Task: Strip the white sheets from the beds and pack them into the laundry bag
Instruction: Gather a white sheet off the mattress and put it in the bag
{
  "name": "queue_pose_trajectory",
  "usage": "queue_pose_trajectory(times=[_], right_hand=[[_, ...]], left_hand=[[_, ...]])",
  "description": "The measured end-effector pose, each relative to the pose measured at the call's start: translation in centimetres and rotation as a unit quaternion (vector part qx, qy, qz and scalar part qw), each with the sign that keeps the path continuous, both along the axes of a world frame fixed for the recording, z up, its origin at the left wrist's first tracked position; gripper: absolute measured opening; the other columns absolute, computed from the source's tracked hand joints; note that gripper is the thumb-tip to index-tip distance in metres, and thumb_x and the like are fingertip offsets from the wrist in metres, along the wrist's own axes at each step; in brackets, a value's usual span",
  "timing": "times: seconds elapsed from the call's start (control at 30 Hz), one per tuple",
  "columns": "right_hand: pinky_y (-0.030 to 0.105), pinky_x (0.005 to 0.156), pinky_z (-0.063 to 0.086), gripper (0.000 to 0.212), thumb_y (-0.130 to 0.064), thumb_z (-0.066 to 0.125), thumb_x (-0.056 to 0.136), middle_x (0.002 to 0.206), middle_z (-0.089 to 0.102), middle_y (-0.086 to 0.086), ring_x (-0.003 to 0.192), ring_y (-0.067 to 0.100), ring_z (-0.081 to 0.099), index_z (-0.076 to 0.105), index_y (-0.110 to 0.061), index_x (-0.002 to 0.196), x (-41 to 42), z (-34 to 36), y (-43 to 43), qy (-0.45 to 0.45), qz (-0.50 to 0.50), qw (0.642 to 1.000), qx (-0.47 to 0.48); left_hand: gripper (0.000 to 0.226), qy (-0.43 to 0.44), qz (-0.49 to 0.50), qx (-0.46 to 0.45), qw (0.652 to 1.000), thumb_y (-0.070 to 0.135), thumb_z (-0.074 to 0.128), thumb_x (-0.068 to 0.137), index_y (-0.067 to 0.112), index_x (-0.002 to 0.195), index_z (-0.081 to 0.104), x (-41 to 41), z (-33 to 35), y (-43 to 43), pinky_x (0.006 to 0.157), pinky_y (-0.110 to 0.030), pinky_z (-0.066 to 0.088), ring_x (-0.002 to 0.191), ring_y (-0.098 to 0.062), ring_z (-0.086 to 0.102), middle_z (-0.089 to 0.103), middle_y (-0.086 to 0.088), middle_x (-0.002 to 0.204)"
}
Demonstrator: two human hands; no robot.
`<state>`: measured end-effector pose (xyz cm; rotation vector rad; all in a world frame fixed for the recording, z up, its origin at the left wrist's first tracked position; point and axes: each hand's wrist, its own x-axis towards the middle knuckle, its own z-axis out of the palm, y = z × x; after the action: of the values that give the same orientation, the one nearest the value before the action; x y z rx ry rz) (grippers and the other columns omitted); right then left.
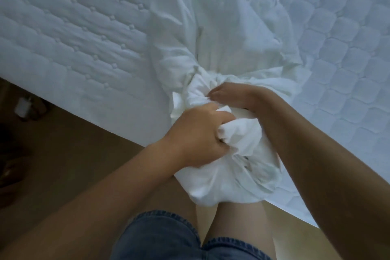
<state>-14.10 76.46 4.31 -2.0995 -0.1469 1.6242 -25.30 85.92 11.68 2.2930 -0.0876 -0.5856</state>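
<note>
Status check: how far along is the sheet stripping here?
Done: the mattress lies bare on both sides. In hand: the left hand and right hand bunch the white sheet at the bed corner, its tail trailing on the mattress. Left: pull the tail off and bag it; no laundry bag is in view.

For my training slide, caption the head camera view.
Left hand and right hand bunch a white sheet at the edge of a bare quilted mattress.
</note>
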Motion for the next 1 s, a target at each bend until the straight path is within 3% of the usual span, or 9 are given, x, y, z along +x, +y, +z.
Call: queue_pose_trajectory(times=[0.17, 0.27, 0.33, 0.43, 0.53, 0.63, 0.73, 0.87, 1.0], right_hand=[[0.033, 0.101, 0.043, 0.035, -0.038, 0.053, 0.091, 0.125, 0.061, 0.004, 0.114, 0.025, 0.058, 0.064, -0.018, 0.118, -0.4, -2.0, -0.5, 0.073, -0.031, 0.996, 0.046], [0.028, 0.096, 0.042, 0.014, -0.031, 0.059, 0.090, 0.106, 0.066, -0.001, 0.104, 0.018, 0.060, 0.069, -0.021, 0.094, 0.6, -2.3, -1.5, -0.037, -0.262, 0.958, 0.113], [0.022, 0.092, 0.039, 0.022, -0.030, 0.052, 0.095, 0.112, 0.064, -0.002, 0.107, 0.011, 0.056, 0.064, -0.021, 0.111, 0.0, -0.4, -1.6, -0.144, -0.290, 0.933, 0.155], [0.011, 0.094, 0.034, 0.049, -0.049, 0.052, 0.086, 0.117, 0.054, -0.012, 0.110, 0.003, 0.048, 0.056, -0.020, 0.126, -3.6, 4.4, -1.7, -0.354, -0.190, 0.895, 0.193], [0.034, 0.105, 0.034, 0.066, -0.056, 0.056, 0.080, 0.124, 0.056, 0.002, 0.120, 0.019, 0.047, 0.051, -0.010, 0.127, -7.0, 5.3, -1.7, -0.564, -0.077, 0.803, 0.178], [0.056, 0.109, 0.020, 0.071, -0.067, 0.056, 0.077, 0.130, 0.058, 0.011, 0.127, 0.030, 0.043, 0.045, -0.018, 0.129, -7.6, 2.1, -1.0, -0.638, 0.047, 0.765, 0.071], [0.058, 0.109, 0.010, 0.068, -0.067, 0.056, 0.079, 0.132, 0.056, 0.006, 0.127, 0.029, 0.039, 0.043, -0.026, 0.133, -4.7, -2.1, -0.8, -0.671, 0.101, 0.735, -0.011], [0.053, 0.105, 0.017, 0.058, -0.064, 0.047, 0.084, 0.119, 0.066, 0.004, 0.117, 0.031, 0.055, 0.060, -0.024, 0.124, 1.1, -3.5, 0.1, -0.642, 0.069, 0.764, -0.009], [0.051, 0.112, 0.010, 0.057, -0.061, 0.042, 0.089, 0.134, 0.056, -0.002, 0.130, 0.025, 0.042, 0.052, -0.028, 0.135, 6.8, -3.1, 0.4, -0.501, 0.045, 0.863, -0.040]], left_hand=[[0.031, 0.142, 0.122, -0.015, 0.982, 0.021, 0.075, 0.058, 0.038, 0.056, 0.050, 1.3, -2.2, 3.0, 0.064, -0.025, 0.043, 0.070, -0.016, 0.057, 0.052, 0.015, 0.061], [0.023, 0.189, 0.174, 0.015, 0.966, 0.017, 0.077, 0.057, 0.025, 0.057, 0.055, 2.9, -5.2, 5.0, 0.063, -0.030, 0.044, 0.073, -0.024, 0.060, 0.056, 0.007, 0.061], [0.022, 0.207, 0.169, 0.021, 0.963, 0.009, 0.076, 0.062, 0.020, 0.059, 0.058, 4.7, -6.6, 5.3, 0.062, -0.028, 0.042, 0.074, -0.024, 0.060, 0.060, 0.002, 0.065], [0.018, 0.226, 0.154, 0.019, 0.962, 0.009, 0.075, 0.064, 0.015, 0.060, 0.059, 8.1, -7.5, 4.7, 0.058, -0.026, 0.040, 0.067, -0.020, 0.056, 0.057, 0.000, 0.064], [0.020, 0.249, 0.175, 0.005, 0.952, 0.009, 0.073, 0.066, 0.014, 0.059, 0.054, 11.7, -8.1, 4.4, 0.049, -0.023, 0.035, 0.060, -0.017, 0.051, 0.049, 0.001, 0.058], [0.010, 0.263, 0.174, 0.009, 0.949, 0.015, 0.068, 0.078, 0.010, 0.084, 0.062, 15.5, -8.1, 3.9, 0.053, -0.024, 0.039, 0.068, -0.020, 0.057, 0.059, -0.002, 0.076], [0.033, 0.249, 0.164, 0.043, 0.954, 0.022, 0.055, 0.094, 0.005, 0.123, 0.059, 17.5, -9.5, 3.8, 0.080, -0.030, 0.045, 0.104, -0.027, 0.061, 0.064, -0.010, 0.113], [0.041, 0.172, 0.191, 0.104, 0.961, 0.030, 0.039, 0.101, 0.005, 0.132, 0.053, 19.0, -10.6, 6.4, 0.098, -0.030, 0.037, 0.125, -0.033, 0.047, 0.050, -0.018, 0.136], [0.064, -0.114, 0.151, 0.096, 0.977, 0.053, 0.032, 0.089, 0.010, 0.130, 0.056, 14.5, -10.2, 6.6, 0.098, -0.043, 0.041, 0.117, -0.038, 0.053, 0.053, -0.019, 0.131]])
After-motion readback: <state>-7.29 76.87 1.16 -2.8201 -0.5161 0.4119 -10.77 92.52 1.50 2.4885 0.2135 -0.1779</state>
